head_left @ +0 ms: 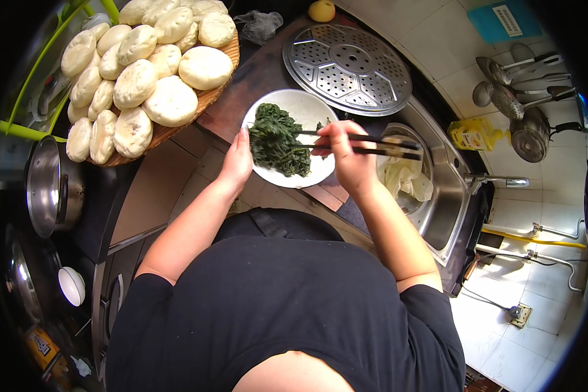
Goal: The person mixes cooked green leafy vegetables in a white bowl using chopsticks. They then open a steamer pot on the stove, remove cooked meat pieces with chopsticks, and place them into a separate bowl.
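A white bowl (321,171) is in front of me, with dark green cooked leafy greens (277,140) heaped on its left side. My left hand (237,159) grips the bowl by its left rim, fingers mostly hidden beneath it. A pair of dark chopsticks (389,146) is held in my right hand (353,153), above the bowl's right side. Their tips point left and reach into the greens, where they are partly hidden. A few bits of greens lie near the right inside of the bowl.
Pale round buns (170,101) crowd a woven tray (209,98) at the far left. A perforated steamer plate (347,68) lies behind the bowl. At the right, a basin (428,166) sits in the steel sink (447,215). A steel pot (46,186) stands at the left; ladles (503,98) hang on the right wall.
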A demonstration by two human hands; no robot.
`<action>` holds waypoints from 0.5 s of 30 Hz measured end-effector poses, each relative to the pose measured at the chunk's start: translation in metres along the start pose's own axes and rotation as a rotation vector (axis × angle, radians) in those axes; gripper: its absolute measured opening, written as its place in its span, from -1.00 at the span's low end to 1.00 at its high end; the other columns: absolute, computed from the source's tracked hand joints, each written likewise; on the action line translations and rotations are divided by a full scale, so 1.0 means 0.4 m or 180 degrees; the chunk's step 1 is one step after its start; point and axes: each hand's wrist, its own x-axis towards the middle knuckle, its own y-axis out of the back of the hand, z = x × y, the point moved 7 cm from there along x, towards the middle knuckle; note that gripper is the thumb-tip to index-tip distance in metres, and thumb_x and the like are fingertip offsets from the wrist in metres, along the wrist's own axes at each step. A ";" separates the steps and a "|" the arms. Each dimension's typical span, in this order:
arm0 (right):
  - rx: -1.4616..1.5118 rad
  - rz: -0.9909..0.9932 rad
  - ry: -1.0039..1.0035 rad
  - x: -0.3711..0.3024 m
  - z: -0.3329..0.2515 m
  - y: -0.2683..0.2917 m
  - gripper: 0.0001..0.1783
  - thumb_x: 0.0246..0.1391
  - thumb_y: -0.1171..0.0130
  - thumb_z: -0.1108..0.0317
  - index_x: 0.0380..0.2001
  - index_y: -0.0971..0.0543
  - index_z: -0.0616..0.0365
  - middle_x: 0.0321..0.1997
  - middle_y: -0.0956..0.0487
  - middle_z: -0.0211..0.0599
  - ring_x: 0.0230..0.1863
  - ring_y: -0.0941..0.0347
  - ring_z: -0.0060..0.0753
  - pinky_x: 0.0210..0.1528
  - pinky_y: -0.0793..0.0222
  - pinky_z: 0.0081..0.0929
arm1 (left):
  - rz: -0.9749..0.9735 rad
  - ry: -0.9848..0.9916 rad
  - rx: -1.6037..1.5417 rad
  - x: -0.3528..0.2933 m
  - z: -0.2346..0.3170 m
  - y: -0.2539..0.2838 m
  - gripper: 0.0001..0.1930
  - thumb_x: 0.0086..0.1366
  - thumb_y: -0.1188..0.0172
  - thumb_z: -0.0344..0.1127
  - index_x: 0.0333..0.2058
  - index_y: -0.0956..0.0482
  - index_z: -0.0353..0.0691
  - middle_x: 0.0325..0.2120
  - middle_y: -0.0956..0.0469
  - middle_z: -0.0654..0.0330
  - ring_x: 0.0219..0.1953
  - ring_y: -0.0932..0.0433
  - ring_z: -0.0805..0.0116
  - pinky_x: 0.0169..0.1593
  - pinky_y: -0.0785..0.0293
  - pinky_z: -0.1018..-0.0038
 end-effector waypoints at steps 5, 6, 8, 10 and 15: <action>-0.1472 -0.0031 0.0663 0.029 -0.037 0.039 -0.80 -0.01 -0.02 0.28 -0.56 -0.48 0.17 -0.69 -0.44 -0.29 -0.67 -0.38 -0.40 -0.59 -0.29 -0.53 | -0.0086 -0.0004 -0.0087 -0.016 0.015 -0.007 -0.47 0.30 0.41 -0.03 0.04 -0.12 -0.36 -0.01 -0.24 0.09 0.02 -0.21 0.37 0.08 -0.08 0.51; -0.1541 -0.0038 0.0590 0.028 -0.053 0.034 -0.80 -0.03 -0.04 0.27 -0.57 -0.48 0.17 -0.68 -0.44 -0.25 -0.65 -0.37 -0.34 -0.58 -0.29 -0.51 | -0.0016 -0.0075 -0.0144 -0.011 0.010 -0.004 -0.51 0.30 0.40 -0.06 -0.02 -0.19 -0.38 -0.09 -0.30 0.08 -0.03 -0.25 0.36 0.05 -0.09 0.52; -0.1296 -0.0272 0.0748 0.006 -0.083 0.000 -0.81 -0.03 -0.04 0.27 -0.55 -0.48 0.16 -0.63 -0.45 -0.23 -0.60 -0.38 -0.28 -0.51 -0.31 -0.49 | 0.0013 -0.0117 -0.0120 -0.005 0.003 -0.001 -0.50 0.30 0.40 -0.05 -0.03 -0.20 -0.38 -0.09 -0.31 0.07 -0.03 -0.25 0.36 0.05 -0.10 0.52; -0.1646 -0.0748 0.1316 -0.020 -0.117 -0.052 -0.85 0.01 0.00 0.38 -0.54 -0.46 0.22 -0.60 -0.46 -0.31 -0.55 -0.38 -0.52 -0.48 -0.32 -0.60 | 0.0066 -0.0154 -0.0106 -0.001 -0.003 0.002 -0.50 0.30 0.40 -0.04 -0.04 -0.21 -0.38 -0.10 -0.32 0.07 -0.04 -0.26 0.36 0.05 -0.10 0.51; -0.1845 -0.0134 0.1004 0.029 -0.083 0.033 -0.81 -0.03 -0.05 0.28 -0.56 -0.47 0.16 -0.64 -0.44 -0.23 -0.62 -0.38 -0.32 -0.56 -0.30 -0.51 | -0.0063 0.0026 0.0041 -0.008 0.007 -0.002 -0.49 0.30 0.40 -0.05 0.04 -0.12 -0.35 -0.02 -0.25 0.10 0.00 -0.22 0.38 0.07 -0.08 0.53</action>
